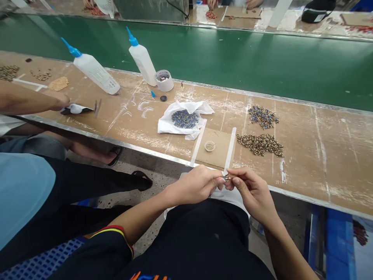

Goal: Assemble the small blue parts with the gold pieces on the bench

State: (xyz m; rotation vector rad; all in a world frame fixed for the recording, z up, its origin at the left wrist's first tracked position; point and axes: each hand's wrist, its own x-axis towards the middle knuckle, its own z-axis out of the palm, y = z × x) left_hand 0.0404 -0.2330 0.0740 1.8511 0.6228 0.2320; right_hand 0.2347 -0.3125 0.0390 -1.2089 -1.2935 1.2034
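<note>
Just above my lap, in front of the bench edge, my left hand (204,183) is closed, pinching a small blue-and-gold piece (225,177) between thumb and forefinger. My right hand (253,191) meets it from the right, its bent fingers closed at the gold end of the piece; the exact contact is too small to make out. Beyond the hands, a tiny round cup (210,146) sits on a cardboard pad (217,156) edged with white tape strips. Small blue pieces (184,119) lie heaped on crumpled white paper (164,124).
To the right are a blue-and-gold pile (263,116) and a brown-gold pile (260,144). Two blue-tipped bottles (96,74) and a tape roll (164,81) stand behind, before a green belt (262,66). At left, a co-worker's hand (58,100) touches a dark-and-white item.
</note>
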